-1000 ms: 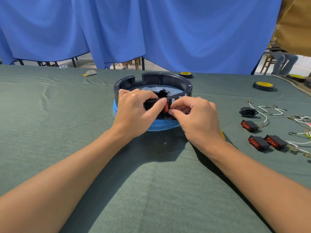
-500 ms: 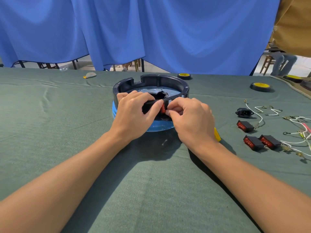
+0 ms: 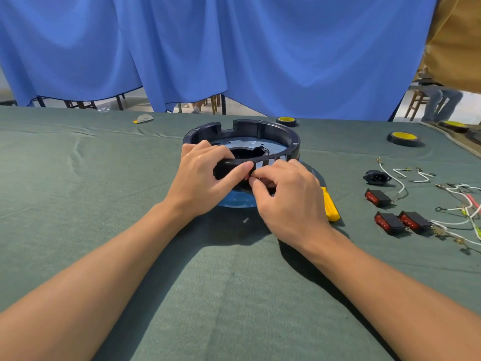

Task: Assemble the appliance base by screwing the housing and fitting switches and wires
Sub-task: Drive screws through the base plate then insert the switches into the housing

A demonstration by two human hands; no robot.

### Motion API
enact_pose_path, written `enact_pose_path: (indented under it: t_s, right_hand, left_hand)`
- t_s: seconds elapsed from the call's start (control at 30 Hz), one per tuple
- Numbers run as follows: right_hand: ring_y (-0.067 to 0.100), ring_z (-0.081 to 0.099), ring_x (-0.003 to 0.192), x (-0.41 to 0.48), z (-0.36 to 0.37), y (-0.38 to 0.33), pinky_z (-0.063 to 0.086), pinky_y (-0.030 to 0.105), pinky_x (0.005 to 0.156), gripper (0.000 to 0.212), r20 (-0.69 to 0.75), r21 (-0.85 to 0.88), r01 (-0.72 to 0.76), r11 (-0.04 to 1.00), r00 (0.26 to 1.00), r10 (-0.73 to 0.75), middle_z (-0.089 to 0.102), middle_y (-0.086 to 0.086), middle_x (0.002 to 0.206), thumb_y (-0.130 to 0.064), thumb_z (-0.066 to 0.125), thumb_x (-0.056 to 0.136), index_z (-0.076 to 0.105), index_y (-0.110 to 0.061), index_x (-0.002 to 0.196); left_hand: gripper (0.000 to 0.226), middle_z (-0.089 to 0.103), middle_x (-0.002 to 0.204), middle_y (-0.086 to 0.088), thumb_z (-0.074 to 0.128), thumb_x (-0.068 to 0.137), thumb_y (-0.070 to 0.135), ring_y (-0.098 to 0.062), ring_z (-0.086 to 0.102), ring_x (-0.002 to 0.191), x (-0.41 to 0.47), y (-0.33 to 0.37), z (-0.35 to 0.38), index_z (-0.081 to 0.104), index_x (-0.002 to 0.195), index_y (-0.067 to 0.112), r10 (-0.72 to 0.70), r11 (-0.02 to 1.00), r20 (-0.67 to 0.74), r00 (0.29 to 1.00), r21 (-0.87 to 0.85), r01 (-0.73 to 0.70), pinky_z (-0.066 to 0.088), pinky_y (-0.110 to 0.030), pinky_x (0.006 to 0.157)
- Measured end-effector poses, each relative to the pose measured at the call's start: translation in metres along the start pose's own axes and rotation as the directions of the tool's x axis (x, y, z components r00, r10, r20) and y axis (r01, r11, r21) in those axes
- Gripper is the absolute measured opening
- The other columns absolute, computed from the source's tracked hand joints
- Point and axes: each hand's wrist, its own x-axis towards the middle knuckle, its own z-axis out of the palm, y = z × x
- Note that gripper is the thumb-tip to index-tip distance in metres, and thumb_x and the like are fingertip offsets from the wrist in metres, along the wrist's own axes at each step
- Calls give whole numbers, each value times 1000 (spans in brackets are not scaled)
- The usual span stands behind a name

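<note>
Left hand [image 3: 205,178] is wrapped round the near wall of the dark round housing [image 3: 273,131], thumb on the outside and fingers over the top. Right hand [image 3: 289,199] is curled tight just beside it, pinching something small against that same wall. Its fingers hide the piece, so I can only guess it is a switch going into its hole. The housing sits on a blue plate [image 3: 234,203] in the middle of the table [image 3: 104,217], closer to the far edge than the near one.

The housing looks like hard plastic, light and stiff, so it may slide on the cloth when pushed. Holding the wall close to the hole should keep it from moving. A switch is small and smooth, so grip its sides and push straight. Three spare switches [image 3: 377,198] lie toward the right edge, with a black socket [image 3: 377,176] and thin bendy wires [image 3: 463,212]. Hold those by their metal ends.
</note>
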Motion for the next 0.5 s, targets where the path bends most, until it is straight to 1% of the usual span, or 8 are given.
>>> enact_pose_path:
  t_s: [0.1, 0.2, 0.23, 0.3, 0.37, 0.4, 0.43, 0.5]
  right_hand:
    - [13, 46, 78, -1, -4, 0, 39, 28, 64, 17, 56, -2, 20, 1000, 998, -20, 63, -4, 80, -25, 60, 90, 73, -18, 98]
    - [15, 55, 87, -1, -12, 5, 49, 33, 75, 21, 119, 67, 36, 997, 992, -44, 70, -2, 91, -19, 60, 89, 73, -18, 105]
    - [17, 58, 89, 0, -16, 8, 51, 36, 79, 21, 110, 87, 39, 995, 993, -48, 72, -1, 94, -15, 60, 88, 74, -17, 104]
    - [19, 61, 90, 3, -24, 13, 51, 39, 80, 20, 74, 78, 29, 996, 997, -35, 72, 0, 93, -12, 60, 87, 75, -15, 101]
    - [20, 60, 89, 8, -35, 22, 51, 40, 78, 19, 56, 36, 0, 999, 998, -2, 71, 0, 91, -11, 59, 87, 75, -15, 97]
    - [21, 60, 89, 11, -41, 29, 51, 40, 78, 18, 71, 2, -22, 1000, 997, 21, 71, 1, 91, -12, 58, 88, 75, -16, 95]
    - [22, 59, 90, 12, -49, 37, 50, 40, 79, 19, 103, -54, -47, 997, 993, 52, 70, 1, 92, -13, 57, 89, 74, -17, 95]
    - [24, 56, 96, 14, -65, 55, 50, 41, 80, 21, 169, -231, -89, 969, 977, 130, 69, 1, 96, -18, 54, 90, 73, -21, 96]
  left_hand:
    - [47, 53, 66, 8, 52, 90, 51, -14, 45, 67, 2, -1, 2, 65, 73, 9, 16, 999, 5, 1000, 32, -16, 25, -29, 78]
    - [43, 54, 64, 8, 54, 91, 47, -13, 45, 68, 6, -7, 3, 69, 74, 10, 5, 999, 33, 999, 32, -6, 26, -30, 79]
    - [42, 56, 65, 6, 54, 91, 47, -13, 45, 70, 7, -8, 4, 70, 75, 11, -6, 1000, 34, 999, 31, 5, 26, -31, 81]
    - [40, 56, 66, 4, 53, 91, 45, -17, 48, 75, 5, -5, 6, 68, 76, 11, -31, 998, 15, 999, 47, 31, 24, -32, 82]
    - [37, 61, 72, 2, 53, 91, 41, -22, 52, 83, 2, 0, 8, 65, 78, 9, -47, 992, -18, 999, 119, 49, 21, -34, 83]
    - [35, 64, 77, 0, 54, 91, 40, -25, 54, 87, 0, 3, 10, 64, 81, 8, -48, 983, -42, 998, 177, 55, 21, -35, 84]
    - [34, 66, 83, -3, 54, 91, 39, -28, 54, 92, -2, 7, 11, 65, 87, 7, -47, 971, -72, 996, 231, 63, 22, -36, 84]
    - [33, 68, 94, -5, 56, 91, 36, -30, 54, 99, -2, 15, 15, 64, 99, 6, -35, 956, -105, 994, 286, 64, 24, -39, 86]
